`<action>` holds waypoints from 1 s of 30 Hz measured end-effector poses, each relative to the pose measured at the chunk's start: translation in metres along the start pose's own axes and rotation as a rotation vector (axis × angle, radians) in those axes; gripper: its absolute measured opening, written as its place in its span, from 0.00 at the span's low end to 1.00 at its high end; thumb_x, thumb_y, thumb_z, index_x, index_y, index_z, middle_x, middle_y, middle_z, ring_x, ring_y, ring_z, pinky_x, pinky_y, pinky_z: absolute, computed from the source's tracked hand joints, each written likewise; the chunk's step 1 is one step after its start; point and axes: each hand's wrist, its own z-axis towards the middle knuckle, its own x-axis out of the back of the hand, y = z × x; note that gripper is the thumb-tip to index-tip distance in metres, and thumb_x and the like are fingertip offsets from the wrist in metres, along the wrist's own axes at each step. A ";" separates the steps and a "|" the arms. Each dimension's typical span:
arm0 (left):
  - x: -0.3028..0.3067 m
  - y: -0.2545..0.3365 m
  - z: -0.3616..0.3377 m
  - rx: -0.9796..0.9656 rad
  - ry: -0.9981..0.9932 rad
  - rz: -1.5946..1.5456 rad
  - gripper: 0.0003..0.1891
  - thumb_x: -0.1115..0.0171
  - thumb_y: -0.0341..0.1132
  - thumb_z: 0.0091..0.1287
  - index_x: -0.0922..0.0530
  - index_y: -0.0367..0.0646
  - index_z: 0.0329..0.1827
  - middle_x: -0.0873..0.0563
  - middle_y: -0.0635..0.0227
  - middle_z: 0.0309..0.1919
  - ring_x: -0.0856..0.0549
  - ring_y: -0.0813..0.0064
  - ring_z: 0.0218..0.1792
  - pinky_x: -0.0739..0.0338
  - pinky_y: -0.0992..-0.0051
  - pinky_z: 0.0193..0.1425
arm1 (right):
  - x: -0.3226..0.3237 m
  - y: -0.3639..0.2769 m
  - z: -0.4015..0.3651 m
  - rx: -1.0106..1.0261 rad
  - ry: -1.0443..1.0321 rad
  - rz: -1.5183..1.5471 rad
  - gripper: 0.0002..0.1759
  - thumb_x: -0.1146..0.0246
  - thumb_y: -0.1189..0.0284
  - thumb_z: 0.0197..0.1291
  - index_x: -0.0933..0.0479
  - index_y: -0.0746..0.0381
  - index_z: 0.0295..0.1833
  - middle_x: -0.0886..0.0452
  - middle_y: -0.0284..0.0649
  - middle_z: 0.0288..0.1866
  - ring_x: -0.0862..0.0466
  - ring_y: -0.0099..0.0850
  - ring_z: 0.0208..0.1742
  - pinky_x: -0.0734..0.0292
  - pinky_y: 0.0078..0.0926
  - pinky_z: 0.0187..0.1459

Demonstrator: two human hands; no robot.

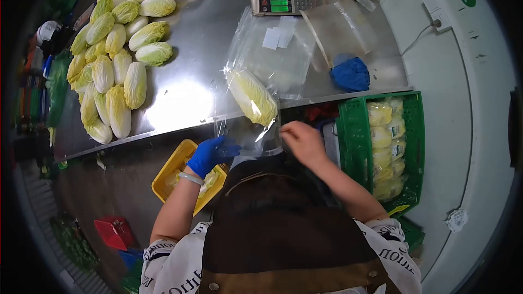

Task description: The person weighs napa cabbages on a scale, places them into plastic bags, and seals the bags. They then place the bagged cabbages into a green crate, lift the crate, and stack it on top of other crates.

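Observation:
A napa cabbage [251, 97] lies in a clear plastic bag [239, 133] at the table's front edge, and the bag's mouth hangs over toward my apron. My left hand [210, 155], in a blue glove, is beside the bag's left edge with its fingers stretched out; whether it touches the film is hard to tell. My bare right hand [304, 142] is at the bag's right edge, fingertips pinched together on the film. Flat clear bags [272, 57] with small white labels [278, 37] lie just behind the cabbage.
Many napa cabbages [117, 65] are piled on the metal table [199, 49] at left. A scale [287, 1] stands at the back, near a blue bundle [350, 73]. A green crate [417, 152] holds bagged cabbages at right. Below the table is a yellow basket [159, 182].

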 end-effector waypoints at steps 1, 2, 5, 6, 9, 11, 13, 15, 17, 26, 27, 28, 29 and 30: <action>0.001 0.002 -0.001 0.014 0.016 0.081 0.21 0.56 0.40 0.74 0.27 0.32 0.57 0.21 0.45 0.55 0.19 0.53 0.54 0.27 0.59 0.63 | -0.018 -0.007 0.006 0.173 -0.072 -0.026 0.07 0.34 0.71 0.52 0.22 0.61 0.36 0.20 0.41 0.33 0.19 0.40 0.37 0.24 0.32 0.40; -0.001 0.004 -0.003 0.047 0.051 0.055 0.20 0.55 0.40 0.73 0.27 0.33 0.57 0.20 0.47 0.54 0.18 0.55 0.53 0.26 0.60 0.63 | -0.038 -0.013 0.012 0.348 -0.141 -0.053 0.08 0.33 0.69 0.52 0.22 0.60 0.35 0.21 0.40 0.34 0.21 0.40 0.40 0.25 0.32 0.42; -0.022 0.015 -0.019 -0.059 0.105 0.507 0.18 0.51 0.41 0.73 0.26 0.35 0.55 0.18 0.53 0.51 0.17 0.58 0.52 0.24 0.64 0.59 | -0.102 -0.028 0.024 0.392 -0.316 -0.142 0.11 0.33 0.66 0.51 0.22 0.61 0.36 0.22 0.38 0.36 0.23 0.37 0.43 0.29 0.35 0.47; -0.036 0.020 -0.030 -0.233 0.079 1.009 0.18 0.49 0.42 0.72 0.26 0.36 0.54 0.17 0.55 0.50 0.17 0.58 0.51 0.23 0.65 0.57 | -0.119 -0.030 0.026 0.413 -0.330 -0.232 0.11 0.33 0.66 0.51 0.23 0.60 0.35 0.23 0.37 0.36 0.24 0.37 0.43 0.30 0.35 0.47; -0.037 0.015 -0.034 -0.439 0.038 1.364 0.18 0.49 0.45 0.73 0.25 0.39 0.53 0.15 0.60 0.47 0.16 0.58 0.51 0.22 0.67 0.55 | -0.134 -0.027 0.025 0.450 -0.438 -0.341 0.10 0.33 0.67 0.50 0.23 0.60 0.34 0.23 0.36 0.37 0.24 0.35 0.45 0.32 0.34 0.47; -0.028 0.005 -0.026 -0.304 0.030 0.845 0.19 0.51 0.46 0.74 0.25 0.38 0.53 0.15 0.60 0.46 0.16 0.57 0.51 0.23 0.66 0.57 | -0.131 -0.025 0.022 0.520 -0.494 -0.324 0.09 0.33 0.67 0.50 0.23 0.60 0.34 0.23 0.37 0.37 0.24 0.34 0.45 0.32 0.34 0.47; -0.018 -0.006 -0.015 -0.013 0.022 -0.049 0.21 0.53 0.46 0.75 0.26 0.35 0.55 0.15 0.56 0.47 0.17 0.56 0.51 0.25 0.65 0.59 | -0.104 -0.022 0.021 0.652 -0.510 -0.276 0.09 0.34 0.68 0.51 0.24 0.60 0.34 0.23 0.37 0.37 0.24 0.34 0.46 0.32 0.33 0.47; -0.001 -0.013 -0.003 0.014 -0.021 -0.049 0.20 0.50 0.44 0.74 0.28 0.35 0.57 0.18 0.56 0.49 0.17 0.59 0.51 0.26 0.65 0.60 | -0.061 -0.014 0.003 0.645 -0.582 -0.373 0.08 0.35 0.68 0.53 0.24 0.60 0.34 0.24 0.38 0.38 0.24 0.35 0.46 0.32 0.34 0.48; 0.014 -0.013 -0.002 0.024 -0.062 0.090 0.23 0.52 0.43 0.75 0.33 0.32 0.63 0.20 0.49 0.52 0.18 0.55 0.53 0.27 0.64 0.63 | -0.022 0.040 -0.043 0.459 -0.549 -0.397 0.08 0.38 0.66 0.57 0.24 0.60 0.36 0.24 0.39 0.39 0.24 0.36 0.47 0.32 0.35 0.52; 0.030 -0.012 -0.001 -0.746 0.571 1.264 0.23 0.41 0.34 0.66 0.29 0.42 0.65 0.23 0.56 0.61 0.23 0.58 0.60 0.31 0.65 0.64 | 0.038 0.100 -0.082 0.162 -0.389 -0.798 0.23 0.44 0.74 0.54 0.27 0.62 0.59 0.27 0.47 0.60 0.31 0.44 0.66 0.36 0.40 0.66; 0.002 0.004 -0.013 -0.860 0.572 1.550 0.25 0.40 0.32 0.63 0.29 0.44 0.65 0.26 0.57 0.63 0.25 0.58 0.62 0.33 0.64 0.65 | 0.029 0.074 -0.044 0.203 -0.214 -0.752 0.24 0.45 0.74 0.55 0.29 0.62 0.60 0.32 0.46 0.66 0.33 0.43 0.68 0.38 0.41 0.67; -0.014 0.013 -0.015 -0.972 0.560 1.842 0.27 0.40 0.29 0.60 0.29 0.47 0.66 0.28 0.58 0.66 0.26 0.58 0.63 0.35 0.63 0.67 | 0.019 0.065 -0.020 0.310 -0.180 -0.754 0.28 0.40 0.75 0.52 0.31 0.62 0.62 0.35 0.47 0.69 0.35 0.46 0.69 0.37 0.42 0.68; -0.013 0.011 -0.007 -1.036 0.363 1.886 0.30 0.40 0.28 0.55 0.29 0.51 0.65 0.30 0.59 0.68 0.32 0.56 0.68 0.40 0.59 0.71 | 0.010 0.060 -0.003 0.449 -0.198 -0.751 0.27 0.39 0.75 0.51 0.29 0.61 0.61 0.32 0.44 0.68 0.34 0.43 0.70 0.39 0.41 0.69; -0.015 0.012 -0.007 -1.100 0.222 2.018 0.29 0.39 0.26 0.54 0.27 0.49 0.64 0.27 0.62 0.65 0.29 0.59 0.66 0.36 0.60 0.68 | 0.004 0.064 0.005 0.565 -0.255 -0.683 0.26 0.39 0.75 0.51 0.28 0.60 0.60 0.30 0.43 0.67 0.34 0.42 0.70 0.38 0.41 0.69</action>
